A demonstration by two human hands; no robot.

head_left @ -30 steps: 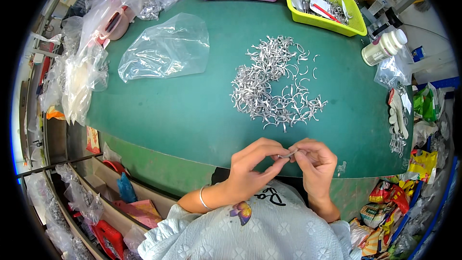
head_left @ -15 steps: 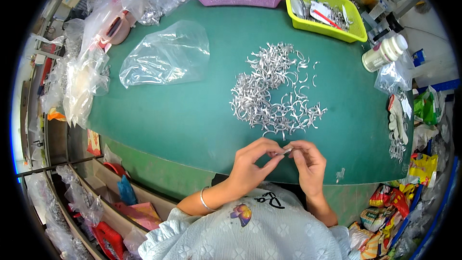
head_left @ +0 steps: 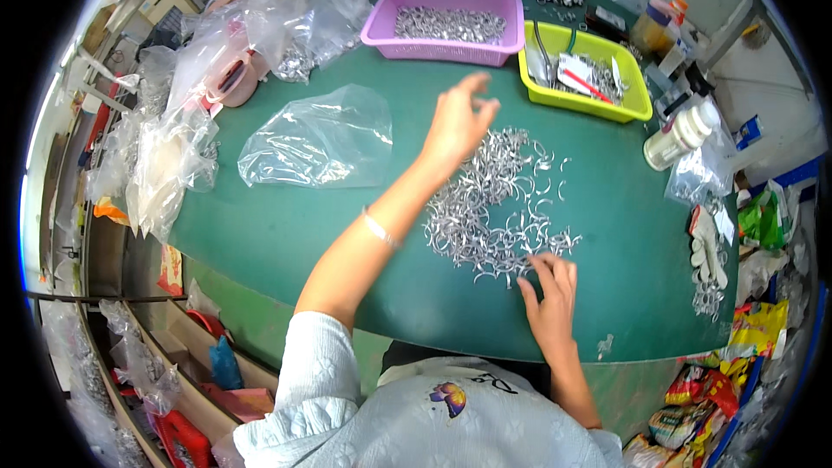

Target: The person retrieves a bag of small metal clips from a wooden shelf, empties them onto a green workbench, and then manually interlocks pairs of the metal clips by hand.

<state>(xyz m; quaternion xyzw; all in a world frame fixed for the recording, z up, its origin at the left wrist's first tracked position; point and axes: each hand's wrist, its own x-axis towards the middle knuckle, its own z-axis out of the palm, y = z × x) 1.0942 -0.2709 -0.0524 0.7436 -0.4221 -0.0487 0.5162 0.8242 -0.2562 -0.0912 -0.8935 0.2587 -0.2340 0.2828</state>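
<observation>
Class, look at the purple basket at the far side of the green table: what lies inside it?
The purple basket holds a shallow layer of small silvery metal pieces, like the pile on the table. Whatever lies beneath them, including the basket's floor, is covered.

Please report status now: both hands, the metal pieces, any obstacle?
Left hand raised, fingers open, toward purple basket. Right hand on edge of metal clip pile. Nothing in the way.

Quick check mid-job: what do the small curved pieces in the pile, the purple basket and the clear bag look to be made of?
Curved pieces: likely metal, bright silvery and shiny, thin bent shapes.
Purple basket: looks like moulded plastic, matte, with slotted walls.
Clear bag: thin plastic film, see-through, crinkled and glossy.
The right hand rests at the pile's edge; the left hand is raised above it.
</observation>
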